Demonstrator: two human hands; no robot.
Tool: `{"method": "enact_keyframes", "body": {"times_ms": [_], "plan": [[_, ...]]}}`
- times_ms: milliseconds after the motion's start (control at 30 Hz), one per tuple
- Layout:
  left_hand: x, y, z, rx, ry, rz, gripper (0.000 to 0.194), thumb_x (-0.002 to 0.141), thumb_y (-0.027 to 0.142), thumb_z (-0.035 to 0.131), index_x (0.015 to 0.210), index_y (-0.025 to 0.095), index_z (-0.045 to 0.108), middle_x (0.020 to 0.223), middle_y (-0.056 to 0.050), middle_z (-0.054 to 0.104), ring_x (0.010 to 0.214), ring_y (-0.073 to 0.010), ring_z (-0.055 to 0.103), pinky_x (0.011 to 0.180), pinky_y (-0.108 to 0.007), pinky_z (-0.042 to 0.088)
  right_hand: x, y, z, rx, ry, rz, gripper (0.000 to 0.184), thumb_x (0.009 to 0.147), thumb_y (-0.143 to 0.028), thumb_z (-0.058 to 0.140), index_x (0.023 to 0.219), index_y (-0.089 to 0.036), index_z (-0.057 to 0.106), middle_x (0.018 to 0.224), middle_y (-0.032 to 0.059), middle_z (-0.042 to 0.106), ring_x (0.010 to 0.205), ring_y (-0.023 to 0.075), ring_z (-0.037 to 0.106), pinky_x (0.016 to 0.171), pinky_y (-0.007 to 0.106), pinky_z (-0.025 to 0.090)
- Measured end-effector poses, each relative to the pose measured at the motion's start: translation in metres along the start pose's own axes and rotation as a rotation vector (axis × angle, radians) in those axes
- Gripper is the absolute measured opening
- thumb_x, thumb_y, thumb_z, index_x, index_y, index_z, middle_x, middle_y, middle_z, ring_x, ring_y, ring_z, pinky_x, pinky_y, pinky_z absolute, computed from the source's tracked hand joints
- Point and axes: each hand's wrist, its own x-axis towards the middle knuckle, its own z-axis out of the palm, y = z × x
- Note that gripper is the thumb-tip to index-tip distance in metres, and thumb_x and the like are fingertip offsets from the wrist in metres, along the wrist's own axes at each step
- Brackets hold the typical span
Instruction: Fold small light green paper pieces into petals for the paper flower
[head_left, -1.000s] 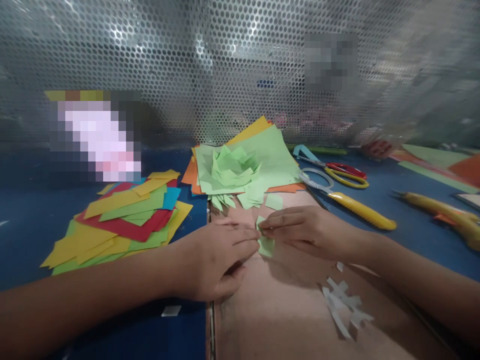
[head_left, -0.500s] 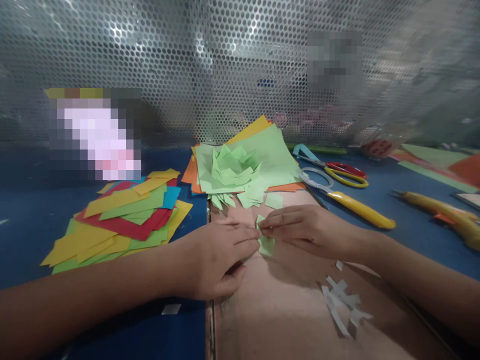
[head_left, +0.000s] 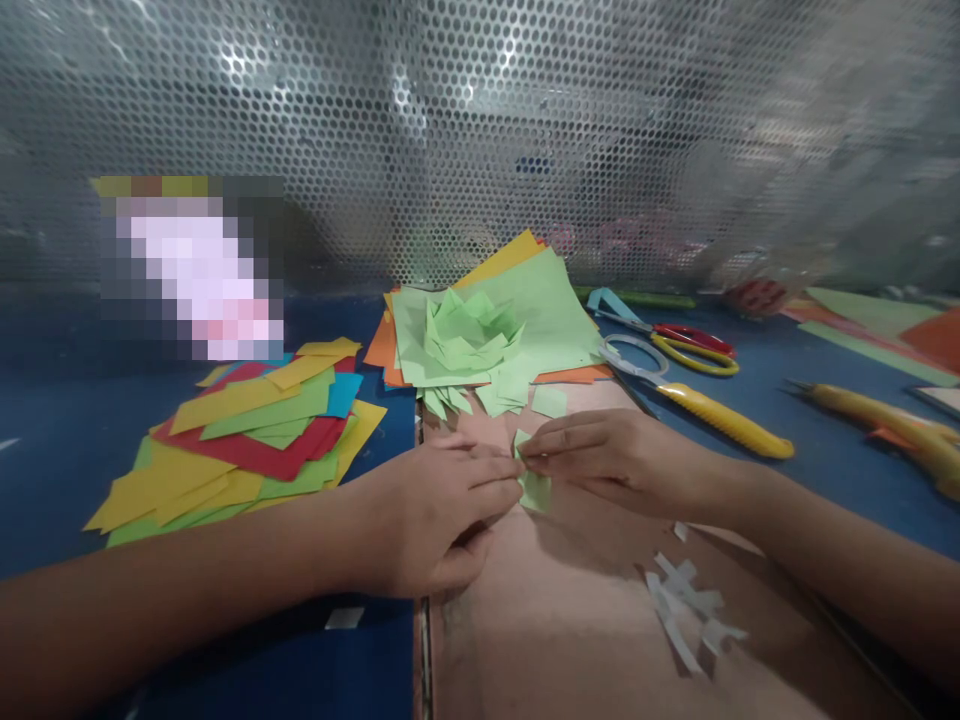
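"Green slip (head_left: 535,492)?"
"On the brown board (head_left: 517,630), towards its far end. Left hand (head_left: 424,515) and right hand (head_left: 630,455), fingers together, touch the slip, apparently steadying it; pinching, cannot tell."
"Folded green form (head_left: 469,350)?"
"Beyond the board."

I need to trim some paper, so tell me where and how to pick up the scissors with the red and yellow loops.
Grip the scissors by the red loop and yellow loop, probably best from the right: the loops lie at that end, while the blades point left. Come in from above, over the ribbed yellow handle in front.
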Motion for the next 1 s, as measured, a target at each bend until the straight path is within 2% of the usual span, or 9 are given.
{"method": "enact_keyframes", "body": {"times_ms": [333, 533, 800, 900, 1000], "plan": [[0.000, -0.002, 0.001, 0.040, 0.012, 0.016, 0.033, 0.082, 0.018, 0.043, 0.113, 0.012, 0.054, 0.125, -0.011, 0.056, 0.114, -0.0241, 0.050, 0.102, -0.041, 0.030, -0.001, -0.001, 0.002, 0.041, 0.016, 0.006, 0.031, 0.091, -0.013, 0.040, 0.110, -0.013, 0.065, 0.111, 0.0098, 0.067, 0.106, 0.0184, 0.059, 0.091, 0.031, 0.049], [0.001, -0.001, 0.001, 0.075, 0.037, 0.018, 0.034, 0.082, 0.020, 0.044, 0.112, 0.010, 0.056, 0.122, -0.011, 0.057, 0.113, -0.0234, 0.049, 0.103, -0.038, 0.029, 0.004, -0.003, 0.002, 0.124, 0.028, 0.102, 0.029, 0.090, -0.018, 0.045, 0.113, -0.016, 0.061, 0.115, 0.0069, 0.064, 0.106, 0.0162, 0.058, 0.094, 0.029, 0.046], [0.003, 0.003, -0.003, 0.108, 0.031, 0.016, 0.030, 0.082, 0.019, 0.045, 0.109, 0.012, 0.057, 0.115, -0.011, 0.059, 0.106, -0.0243, 0.051, 0.098, -0.039, 0.033, 0.014, -0.015, -0.003, 0.064, -0.057, 0.175, 0.033, 0.088, -0.016, 0.041, 0.117, -0.014, 0.057, 0.115, 0.0103, 0.061, 0.102, 0.0196, 0.057, 0.091, 0.034, 0.047], [0.003, 0.004, -0.004, 0.112, 0.034, 0.008, 0.030, 0.081, 0.018, 0.045, 0.109, 0.012, 0.056, 0.115, -0.011, 0.059, 0.104, -0.0242, 0.051, 0.096, -0.039, 0.034, 0.016, -0.018, -0.003, 0.048, -0.062, 0.215, 0.034, 0.087, -0.016, 0.043, 0.118, -0.014, 0.056, 0.115, 0.0113, 0.060, 0.099, 0.0207, 0.058, 0.087, 0.035, 0.049], [0.002, 0.005, -0.003, 0.113, 0.039, -0.012, 0.031, 0.080, 0.018, 0.047, 0.110, 0.013, 0.056, 0.115, -0.010, 0.059, 0.103, -0.0234, 0.051, 0.097, -0.039, 0.033, 0.012, -0.014, 0.001, 0.046, -0.029, 0.194, 0.033, 0.085, -0.015, 0.046, 0.116, -0.016, 0.057, 0.114, 0.0100, 0.060, 0.099, 0.0203, 0.058, 0.087, 0.035, 0.048]]}}
